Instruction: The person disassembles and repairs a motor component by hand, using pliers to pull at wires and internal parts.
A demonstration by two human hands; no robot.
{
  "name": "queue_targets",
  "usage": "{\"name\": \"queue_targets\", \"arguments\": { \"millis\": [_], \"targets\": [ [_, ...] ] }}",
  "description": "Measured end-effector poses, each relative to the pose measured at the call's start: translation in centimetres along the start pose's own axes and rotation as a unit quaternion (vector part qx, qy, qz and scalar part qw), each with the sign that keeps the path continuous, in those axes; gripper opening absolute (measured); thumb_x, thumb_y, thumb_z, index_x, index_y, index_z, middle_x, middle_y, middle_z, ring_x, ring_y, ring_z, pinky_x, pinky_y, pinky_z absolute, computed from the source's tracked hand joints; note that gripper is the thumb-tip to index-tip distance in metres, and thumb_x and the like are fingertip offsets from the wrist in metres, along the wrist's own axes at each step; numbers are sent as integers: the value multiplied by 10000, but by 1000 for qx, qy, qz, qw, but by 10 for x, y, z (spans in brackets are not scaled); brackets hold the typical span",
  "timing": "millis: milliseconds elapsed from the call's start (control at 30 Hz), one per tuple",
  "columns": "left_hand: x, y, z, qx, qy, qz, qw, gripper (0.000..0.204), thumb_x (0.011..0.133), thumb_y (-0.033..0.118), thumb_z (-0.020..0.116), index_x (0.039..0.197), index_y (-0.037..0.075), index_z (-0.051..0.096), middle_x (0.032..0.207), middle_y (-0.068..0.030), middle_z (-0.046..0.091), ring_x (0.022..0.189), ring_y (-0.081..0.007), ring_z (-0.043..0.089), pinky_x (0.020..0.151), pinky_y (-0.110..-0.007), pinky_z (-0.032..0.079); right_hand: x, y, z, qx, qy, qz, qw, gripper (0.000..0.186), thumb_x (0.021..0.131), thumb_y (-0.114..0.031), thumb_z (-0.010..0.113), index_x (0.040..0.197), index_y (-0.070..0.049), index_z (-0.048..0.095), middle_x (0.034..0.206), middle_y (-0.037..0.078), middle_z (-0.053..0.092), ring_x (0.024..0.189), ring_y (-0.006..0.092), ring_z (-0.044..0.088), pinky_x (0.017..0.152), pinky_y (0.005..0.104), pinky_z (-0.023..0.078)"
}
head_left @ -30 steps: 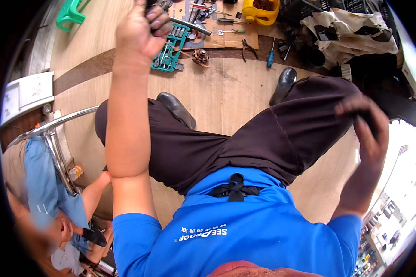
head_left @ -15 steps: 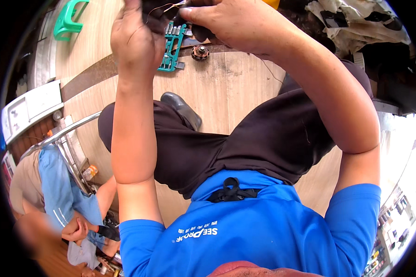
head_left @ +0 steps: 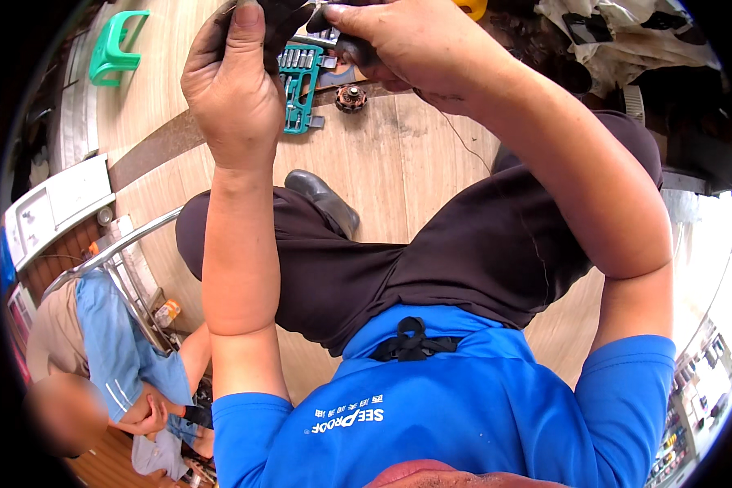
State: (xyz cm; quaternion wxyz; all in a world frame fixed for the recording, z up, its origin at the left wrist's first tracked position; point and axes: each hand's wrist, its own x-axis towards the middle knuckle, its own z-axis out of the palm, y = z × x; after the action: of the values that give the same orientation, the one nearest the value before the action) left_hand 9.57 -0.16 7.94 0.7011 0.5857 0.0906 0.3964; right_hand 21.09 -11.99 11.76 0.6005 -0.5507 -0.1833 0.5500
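Observation:
At the top edge, my left hand (head_left: 232, 93) has its fingers closed round a dark, grimy part (head_left: 278, 20) that is mostly hidden and cut off by the frame. My right hand (head_left: 386, 41) is closed on that dark part or one beside it, thumb pointing left. A thin wire (head_left: 455, 134) trails down from around my right hand toward my right leg. Below my hands, an open teal socket set (head_left: 303, 124) lies on the wooden floor (head_left: 390, 163), with a round rotor with copper windings (head_left: 350, 98) just to its right.
A green plastic stool (head_left: 106, 65) is at the upper left, a white appliance (head_left: 49, 211) and metal tube frame (head_left: 138, 236) below it. Another person (head_left: 114, 342) sits at lower left, hands together. Pale crumpled material (head_left: 618, 41) and dark clutter lie at the upper right.
My right hand has risen from beside my right knee to join my left at the top edge, closing on the dark part. My left hand has shifted slightly left and turned.

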Motion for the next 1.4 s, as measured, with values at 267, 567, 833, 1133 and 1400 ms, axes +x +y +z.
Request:
{"name": "queue_targets", "arguments": {
  "millis": [267, 567, 833, 1133, 1400],
  "targets": [
    [1, 26, 22, -58, 124, -110, 985, 236, 1019, 216, 434, 1016, 7, 543, 722, -40, 479, 676, -180, 488, 736, -355, 481, 7, 41, -1, -297, 45, -285, 910, 205, 888, -155, 591, 1000, -12, 686, 791, 199, 668, 686, 283, 659, 667, 359, 523],
    [8, 22, -23, -278, 19, -221, 935, 139, 990, 134, 488, 969, 4, 533, 711, -27, 403, 631, -133, 364, 597, -266, 335, -4, 42, 0, -486, -22, -299, 821, 181, 912, -201, 546, 918, -50, 646, 822, 202, 650, 823, 388, 637, 733, 464, 507],
    [15, 25, -23, -302, 3, -247, 921, 160, 992, 146, 459, 964, 14, 542, 628, 16, 339, 571, -107, 315, 545, -249, 296, -5, 35, 5, -491, -22, -274, 827, 187, 914, -192, 539, 933, -42, 648, 848, 202, 654, 850, 378, 635, 749, 459, 501],
    [-3, 7, -25, -275, 74, -235, 930, 289, 1021, 241, 419, 1140, 2, 528, 843, -90, 566, 864, -245, 566, 872, -417, 470, 3, 48, -9, -398, 28, -252, 882, 188, 908, -167, 556, 971, -16, 649, 882, 221, 649, 865, 388, 621, 765, 445, 492],
    [-7, -17, -26, -234, 93, -294, 922, 335, 1034, 191, 358, 1179, -47, 543, 1101, -218, 654, 1003, -344, 656, 904, -490, 527, 10, 53, -19, -359, 38, -217, 907, 185, 909, -161, 563, 903, 2, 651, 738, 229, 615, 676, 360, 619, 638, 436, 475]
  ]
}}
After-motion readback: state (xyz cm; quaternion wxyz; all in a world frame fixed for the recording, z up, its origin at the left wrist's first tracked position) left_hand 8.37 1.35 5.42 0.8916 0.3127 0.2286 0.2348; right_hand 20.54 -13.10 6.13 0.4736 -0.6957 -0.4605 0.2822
